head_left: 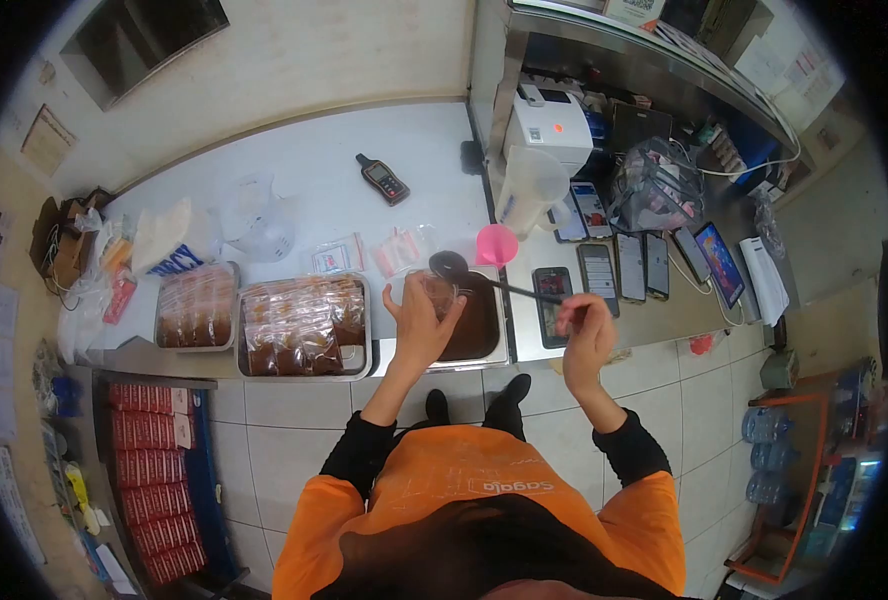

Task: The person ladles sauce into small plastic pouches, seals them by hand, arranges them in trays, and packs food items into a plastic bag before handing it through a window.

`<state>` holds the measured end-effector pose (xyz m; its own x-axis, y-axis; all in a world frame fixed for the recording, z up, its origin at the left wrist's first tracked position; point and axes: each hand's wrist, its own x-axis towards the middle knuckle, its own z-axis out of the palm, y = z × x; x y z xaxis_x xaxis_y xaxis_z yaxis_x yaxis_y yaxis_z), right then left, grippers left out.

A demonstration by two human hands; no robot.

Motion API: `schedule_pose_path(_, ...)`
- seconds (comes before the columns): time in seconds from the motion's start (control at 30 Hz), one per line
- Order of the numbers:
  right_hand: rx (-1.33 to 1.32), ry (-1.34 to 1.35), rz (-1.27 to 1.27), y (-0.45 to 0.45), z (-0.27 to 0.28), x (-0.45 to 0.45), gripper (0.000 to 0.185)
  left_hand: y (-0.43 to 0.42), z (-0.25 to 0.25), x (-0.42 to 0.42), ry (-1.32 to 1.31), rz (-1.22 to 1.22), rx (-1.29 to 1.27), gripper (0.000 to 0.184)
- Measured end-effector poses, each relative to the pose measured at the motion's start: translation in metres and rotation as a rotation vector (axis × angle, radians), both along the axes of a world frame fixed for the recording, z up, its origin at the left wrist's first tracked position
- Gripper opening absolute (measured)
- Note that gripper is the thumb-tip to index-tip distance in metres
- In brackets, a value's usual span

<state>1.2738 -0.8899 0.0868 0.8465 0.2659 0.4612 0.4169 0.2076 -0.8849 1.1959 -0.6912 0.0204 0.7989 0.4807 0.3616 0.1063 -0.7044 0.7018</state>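
My left hand (422, 325) is closed around a small clear plastic bag (445, 294) over the left side of a metal pan. Brown sauce (476, 328) fills much of that pan (505, 345). My right hand (586, 335) grips the end of a black ladle (516, 291). Its bowl is above the mouth of the bag, at the pan's far edge. I cannot tell how much sauce is in the bag. A pink cup or funnel (497, 245) stands just behind the pan.
Left of the pan, two metal trays hold filled sauce bags (304, 325). Behind them lie flat empty bags (401, 249) and a handheld meter (382, 180). Several phones (597, 272), a clear jug (532, 190) and a white printer (549, 128) crowd the right counter.
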Motion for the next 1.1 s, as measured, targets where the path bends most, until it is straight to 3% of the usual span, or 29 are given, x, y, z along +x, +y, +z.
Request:
schedule_pose_path(0.03,0.091,0.237,0.002,0.002,-0.004,0.002,0.038,0.0,0.001,0.0,-0.001,0.0,0.001,0.055)
schedule_pose_path(0.07,0.091,0.236,0.002,0.002,-0.008,0.005,0.038,0.0,0.002,-0.001,0.034,0.006,-0.01,0.053)
schedule_pose_path(0.23,0.36,0.825,-0.147,-0.004,-0.069,0.013,0.032,0.004,-0.005,-0.008,0.085,0.047,-0.021,0.051)
schedule_pose_path(0.27,0.36,0.824,-0.145,-0.006,-0.079,0.012,0.032,0.004,-0.006,-0.01,0.068,0.074,0.021,0.051)
schedule_pose_path(0.33,0.025,0.899,-0.105,-0.01,-0.099,0.01,0.024,0.003,-0.007,-0.015,0.053,0.094,0.064,0.05)
schedule_pose_path(0.4,-0.477,0.202,0.01,-0.004,-0.119,0.009,0.026,-0.002,-0.008,-0.021,0.042,0.033,-0.113,0.055)
schedule_pose_path(0.43,-0.802,-0.264,-0.196,0.008,-0.095,-0.004,0.046,-0.006,-0.008,-0.023,0.043,0.007,-0.118,0.055)
schedule_pose_path(0.47,-0.969,-0.517,-0.285,0.02,-0.052,-0.023,0.051,-0.01,-0.008,-0.026,0.054,-0.031,-0.205,0.055)
schedule_pose_path(0.53,-0.763,-0.446,-0.028,0.032,-0.058,-0.034,0.05,-0.019,-0.011,-0.033,0.08,-0.087,-0.29,0.055)
schedule_pose_path(0.57,-0.663,-0.379,0.041,0.039,-0.055,-0.042,0.037,-0.025,-0.009,-0.038,0.085,-0.105,-0.293,0.055)
schedule_pose_path(0.63,-0.689,-0.167,0.171,0.05,-0.061,-0.054,0.029,-0.033,-0.001,-0.051,0.138,-0.173,-0.472,0.055)
schedule_pose_path(0.67,-0.689,-0.161,0.167,0.053,-0.06,-0.056,0.029,-0.034,-0.008,-0.054,-0.033,-0.133,-0.327,0.033)
schedule_pose_path(0.7,-0.628,-0.094,0.232,0.056,-0.057,-0.056,0.023,-0.033,-0.008,-0.059,-0.027,-0.134,-0.327,0.033)
schedule_pose_path(0.77,-0.565,-0.021,0.299,0.059,-0.043,-0.055,0.017,-0.024,-0.003,-0.072,-0.11,-0.015,-0.583,0.019)
schedule_pose_path(0.8,-0.51,0.102,0.404,0.059,-0.032,-0.055,0.014,-0.017,0.004,-0.08,-0.102,-0.013,-0.584,0.019)
schedule_pose_path(0.87,-0.453,0.228,0.511,0.061,-0.024,-0.054,0.011,0.0,0.02,-0.095,-0.091,-0.159,-0.825,0.006)
schedule_pose_path(0.93,-0.446,0.137,0.668,0.063,-0.023,-0.052,0.009,0.016,0.026,-0.105,-0.041,-0.225,-0.733,0.005)
schedule_pose_path(1.03,-0.426,-0.008,0.681,0.071,-0.035,-0.052,0.01,0.026,0.039,-0.113,0.042,-0.262,-0.5,0.013)
schedule_pose_path(1.1,-0.451,0.068,0.74,0.078,-0.035,-0.058,0.011,0.028,0.042,-0.119,0.076,-0.304,-0.381,0.005)
